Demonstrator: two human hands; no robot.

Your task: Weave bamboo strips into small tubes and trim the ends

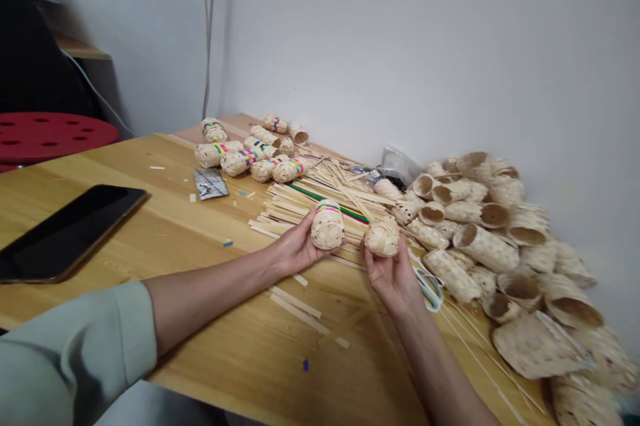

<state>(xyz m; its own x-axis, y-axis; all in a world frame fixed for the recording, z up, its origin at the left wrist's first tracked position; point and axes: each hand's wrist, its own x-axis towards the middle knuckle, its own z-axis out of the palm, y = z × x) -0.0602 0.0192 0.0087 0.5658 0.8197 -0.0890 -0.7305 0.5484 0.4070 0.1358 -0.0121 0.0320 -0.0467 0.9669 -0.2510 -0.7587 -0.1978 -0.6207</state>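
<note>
My left hand [295, 246] is closed around a small woven bamboo basket [328, 229] with a coloured band near its far end. In my right hand [395, 279] is a second woven basket [383, 237], plain on the side that shows. Both are held up side by side, apart, their rounded woven ends towards me. Behind them lies a spread of flat bamboo strips [280, 206], with a green strip [310, 193] among them. Light-blue scissor handles [431, 289] show beside my right wrist, the blades mostly hidden.
Many plain woven tubes [485, 246] are heaped along the wall at right. Several colour-banded baskets [243, 161] stand at the table's far end, near a silver packet [211, 183]. A dark tablet [70, 229] lies at left, beyond it a red stool [55, 136].
</note>
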